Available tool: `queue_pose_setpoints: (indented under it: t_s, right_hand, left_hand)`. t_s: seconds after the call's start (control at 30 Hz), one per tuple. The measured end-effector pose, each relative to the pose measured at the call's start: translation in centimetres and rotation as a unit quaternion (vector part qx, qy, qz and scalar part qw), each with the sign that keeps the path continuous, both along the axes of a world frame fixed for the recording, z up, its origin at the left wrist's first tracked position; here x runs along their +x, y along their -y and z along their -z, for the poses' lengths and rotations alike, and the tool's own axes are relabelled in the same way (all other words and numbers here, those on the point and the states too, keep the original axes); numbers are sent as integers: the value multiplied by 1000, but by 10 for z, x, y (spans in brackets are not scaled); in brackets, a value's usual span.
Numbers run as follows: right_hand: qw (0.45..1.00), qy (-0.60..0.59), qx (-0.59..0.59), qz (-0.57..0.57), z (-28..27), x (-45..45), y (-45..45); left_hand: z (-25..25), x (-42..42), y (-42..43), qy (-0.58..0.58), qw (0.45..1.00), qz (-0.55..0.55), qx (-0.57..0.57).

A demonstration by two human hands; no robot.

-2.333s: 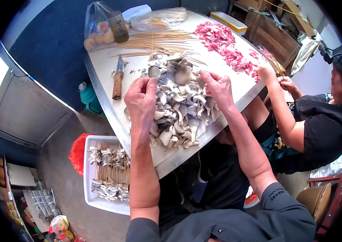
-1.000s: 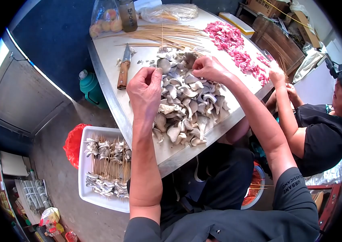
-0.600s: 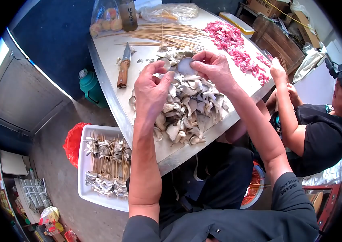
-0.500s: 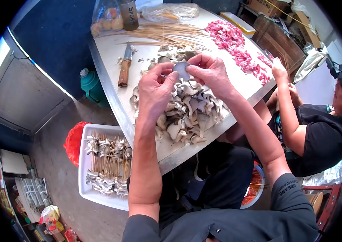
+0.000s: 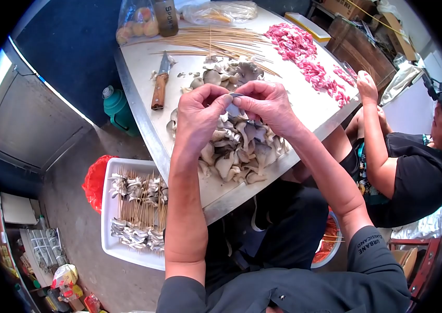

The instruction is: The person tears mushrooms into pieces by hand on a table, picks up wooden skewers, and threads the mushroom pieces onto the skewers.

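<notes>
Over the pile of grey-white mushrooms, my left hand and my right hand meet, fingertips almost touching. Both pinch one grey mushroom piece between them. A thin stick rises upright behind my left hand's fingers; whether that hand holds it is unclear. Beyond the pile lie loose bamboo skewers. A knife with a wooden handle rests left of the mushrooms. The white table has a metal edge.
Pink meat pieces lie at the table's right, near a co-worker's hand. A bag of fruit and a bottle stand at the back left. Below left are a white tray of skewered mushrooms and a teal jug.
My right hand has picked up a mushroom piece from the pile and brought it left to my left hand. The piece has turned from flat to nearly edge-on. The co-worker's hand has shifted slightly.
</notes>
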State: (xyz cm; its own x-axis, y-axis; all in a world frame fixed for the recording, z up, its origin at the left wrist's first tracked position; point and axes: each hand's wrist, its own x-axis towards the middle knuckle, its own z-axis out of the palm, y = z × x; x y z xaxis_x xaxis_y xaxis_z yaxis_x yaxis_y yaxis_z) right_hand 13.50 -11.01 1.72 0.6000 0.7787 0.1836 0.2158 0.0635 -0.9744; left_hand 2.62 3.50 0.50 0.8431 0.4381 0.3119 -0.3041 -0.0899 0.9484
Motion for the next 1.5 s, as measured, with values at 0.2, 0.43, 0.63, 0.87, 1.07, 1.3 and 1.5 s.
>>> queue_pose_setpoints:
  t_s: [0.2,0.43,0.63,0.87,1.07,1.3,1.5]
  right_hand:
    - [983,-152,81,67,4,6,0]
    - [986,-131,53,92,9,20,27]
    - [988,-117,58,79,12,11,17]
    - [991,-108,63,56,8,-7,-1]
    - [976,-177,110,62,8,-12,-4]
    - [964,-179,148,128,14,5,11]
    - [989,29,-35,142,9,9,27]
  left_hand:
    - [0,-2,-3,-4,997,-30,-76]
    - [5,2,-5,-42,997,-62,-10]
    - [2,2,6,-60,996,-16,58]
    - [-8,-3,8,-12,997,54,-59]
    - [-8,-5,5,3,993,36,-116]
    - [-5,-2,3,38,985,11,-170]
    - [10,9,0,17,988,-117,99]
